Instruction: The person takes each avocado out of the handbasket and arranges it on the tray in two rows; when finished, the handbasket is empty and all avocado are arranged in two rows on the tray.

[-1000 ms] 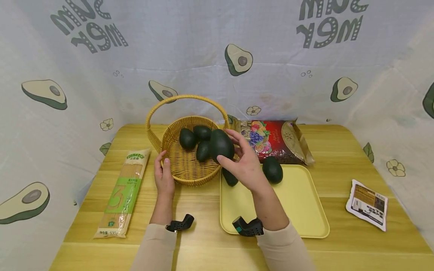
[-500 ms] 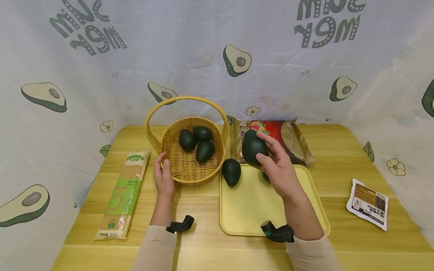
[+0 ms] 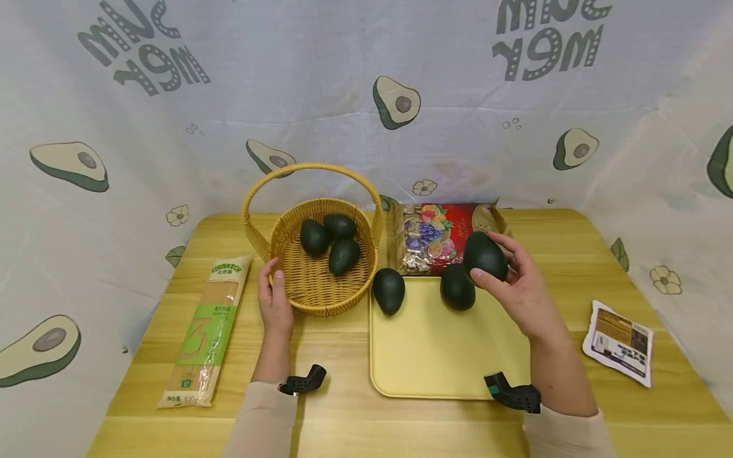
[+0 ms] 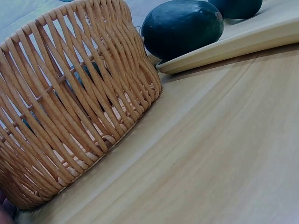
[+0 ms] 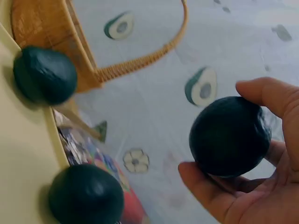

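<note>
A dark green avocado [image 3: 485, 256] is held in my right hand [image 3: 523, 289], above the right part of the yellow tray [image 3: 435, 362]. In the right wrist view, thumb and fingers curl around this avocado [image 5: 230, 136]. Two more avocados lie at the tray's back edge: one on the left [image 3: 389, 291] and one nearer the middle [image 3: 457, 287]. My left hand [image 3: 276, 305] rests against the near left side of the yellow wicker basket [image 3: 321, 292]. Inside the basket sit three avocados [image 3: 345, 256]. The left wrist view mostly shows the basket's woven wall [image 4: 79, 98].
Behind the tray lies a red and gold candy bag [image 3: 438, 238]. A spaghetti packet [image 3: 209, 331] is left of the basket, and a small white-edged packet [image 3: 620, 343] is at far right. The basket's tall handle [image 3: 312, 166] arches upward. A printed curtain [image 3: 321, 83] hangs behind the table.
My right hand has carried the avocado from over the basket's right edge rightward to above the tray. Both tray avocados are now uncovered. My left hand stays at the basket.
</note>
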The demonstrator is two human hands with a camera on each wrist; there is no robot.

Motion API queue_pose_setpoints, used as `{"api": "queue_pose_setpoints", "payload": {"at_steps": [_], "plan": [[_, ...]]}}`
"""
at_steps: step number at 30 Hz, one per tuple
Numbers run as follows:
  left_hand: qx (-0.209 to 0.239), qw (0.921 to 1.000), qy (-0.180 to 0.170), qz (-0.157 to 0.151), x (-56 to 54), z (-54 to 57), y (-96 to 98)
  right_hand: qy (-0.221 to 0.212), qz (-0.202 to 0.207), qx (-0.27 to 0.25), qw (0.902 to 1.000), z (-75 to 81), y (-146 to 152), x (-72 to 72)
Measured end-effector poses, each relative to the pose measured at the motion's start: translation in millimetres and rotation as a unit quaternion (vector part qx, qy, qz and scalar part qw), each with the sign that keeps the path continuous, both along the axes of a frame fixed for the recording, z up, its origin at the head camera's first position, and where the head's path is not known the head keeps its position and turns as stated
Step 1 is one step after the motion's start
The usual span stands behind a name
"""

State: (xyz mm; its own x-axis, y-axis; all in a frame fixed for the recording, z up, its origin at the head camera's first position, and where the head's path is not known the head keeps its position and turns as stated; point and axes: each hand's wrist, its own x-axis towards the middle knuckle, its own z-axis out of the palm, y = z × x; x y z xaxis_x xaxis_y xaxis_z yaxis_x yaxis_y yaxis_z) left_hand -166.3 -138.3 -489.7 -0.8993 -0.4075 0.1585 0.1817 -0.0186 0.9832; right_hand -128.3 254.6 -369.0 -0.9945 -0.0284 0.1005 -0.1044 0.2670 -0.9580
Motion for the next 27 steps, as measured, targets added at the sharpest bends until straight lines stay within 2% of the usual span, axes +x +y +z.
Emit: {"api": "queue_pose_setpoints", "payload": {"at_steps": [6,11,18,23,27], "plan": [[-0.001,1.0,-0.007,-0.001,1.1,0.7,1.1,-0.033,-0.029,0.038,0.9983,-11.8,36,-5.8],[-0.001,1.0,-0.008,0.001,0.5,0.1,0.5,-0.08,-0.019,0.075,0.9938,-25.0,64,-9.2],[-0.002,0.9999,0.0,0.012,-0.6,-0.1,-1.3,-0.131,0.007,0.204,0.9701,-37.5,86,-13.5],[-0.006,0.9999,0.001,0.012,-0.3,0.7,-1.0,-0.149,0.03,0.233,0.9604,-44.4,91,-15.2],[-0.004,0.9999,0.003,0.011,-0.8,1.4,0.2,-0.149,0.035,0.248,0.9565,-46.6,92,-15.1]]}}
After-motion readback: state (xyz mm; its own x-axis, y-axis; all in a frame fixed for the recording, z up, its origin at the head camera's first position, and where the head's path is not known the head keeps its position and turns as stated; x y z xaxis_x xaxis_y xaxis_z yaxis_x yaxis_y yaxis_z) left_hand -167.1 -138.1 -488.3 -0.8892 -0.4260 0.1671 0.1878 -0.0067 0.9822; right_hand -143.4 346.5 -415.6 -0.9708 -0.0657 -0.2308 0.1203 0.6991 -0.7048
